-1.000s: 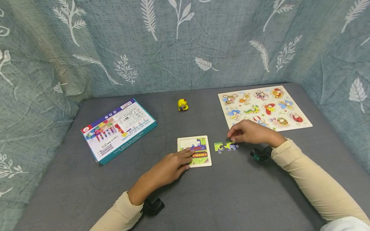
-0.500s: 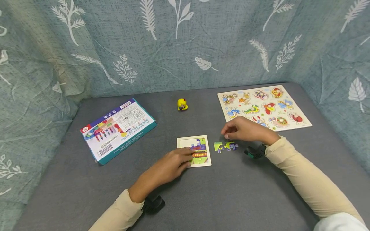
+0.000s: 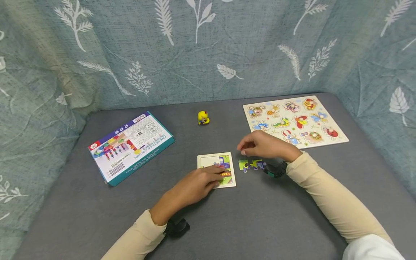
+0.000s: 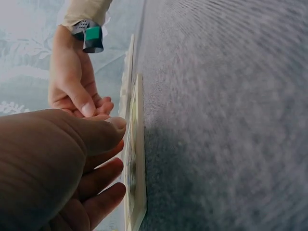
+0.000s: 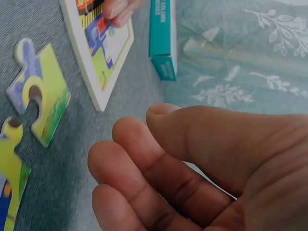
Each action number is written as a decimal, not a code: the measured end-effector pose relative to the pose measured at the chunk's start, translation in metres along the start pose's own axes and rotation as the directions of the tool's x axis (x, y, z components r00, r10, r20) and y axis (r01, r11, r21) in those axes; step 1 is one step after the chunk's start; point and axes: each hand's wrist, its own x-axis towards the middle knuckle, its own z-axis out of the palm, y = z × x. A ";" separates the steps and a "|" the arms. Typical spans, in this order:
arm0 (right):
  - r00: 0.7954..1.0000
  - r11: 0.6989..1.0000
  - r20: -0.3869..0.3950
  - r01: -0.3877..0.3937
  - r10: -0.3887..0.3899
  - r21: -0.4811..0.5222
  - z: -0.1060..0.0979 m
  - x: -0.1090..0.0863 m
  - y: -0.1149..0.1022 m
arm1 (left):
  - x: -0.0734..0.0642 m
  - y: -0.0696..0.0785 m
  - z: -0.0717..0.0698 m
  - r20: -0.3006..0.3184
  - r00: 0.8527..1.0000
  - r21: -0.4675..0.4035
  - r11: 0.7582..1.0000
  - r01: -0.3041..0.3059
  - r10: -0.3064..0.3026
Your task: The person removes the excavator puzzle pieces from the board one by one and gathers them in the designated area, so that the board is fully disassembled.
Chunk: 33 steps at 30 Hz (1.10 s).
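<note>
Loosely curled, the fingers (image 5: pixel 109 161) of our right hand (image 3: pixel 261 145) are holding nothing near two puzzle pieces (image 5: pixel 54 89); our relaxed left hand (image 3: pixel 196 182), gripping nothing, is touching the part-filled tray (image 3: pixel 209 161) (beside them). We're probably filling it; next is needing a careful pinch.

We identify the right hand (image 5: pixel 178 168) in the foreground, its fingers loosely bent and its thumb beside the index finger. At the left edge we locate a first jigsaw piece (image 5: pixel 50 91), green and purple with a yellow curve around its socket, flat on the grey desk (image 5: pixel 53 187). Below it we note a second piece (image 5: pixel 12 166), partly out of frame, near but unjoined. At the top, the left hand (image 5: pixel 122 9) reaches its fingertips over the pale-rimmed puzzle tray (image 5: pixel 84 53). Beyond, we find a teal box (image 5: pixel 161 29) and a leaf-patterned curtain (image 5: pixel 231 53).
</note>
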 end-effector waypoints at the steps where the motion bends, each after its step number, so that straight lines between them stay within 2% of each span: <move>1: 1.000 1.000 -0.001 0.002 -0.002 -0.001 0.001 0.001 -0.001 | 0.000 0.000 0.000 0.003 1.000 0.003 1.000 -0.004 0.004; 11: 0.999 0.999 0.008 0.044 -0.044 0.014 0.010 0.015 -0.007 | 0.001 -0.002 0.003 0.004 1.000 -0.016 1.000 -0.009 0.009; 16: 0.998 0.998 0.016 0.058 -0.058 0.023 0.016 0.021 -0.009 | 0.001 -0.003 0.003 0.025 1.000 -0.014 1.000 -0.010 0.010; 26: 0.997 0.997 0.033 0.065 -0.066 0.044 0.027 0.032 -0.010 | 0.000 -0.005 0.006 0.023 0.998 -0.016 0.999 -0.051 0.051; 33: 0.995 0.996 0.051 0.084 -0.086 0.041 0.031 0.038 -0.009 | 0.000 -0.005 0.006 0.040 0.998 -0.034 0.999 -0.038 0.039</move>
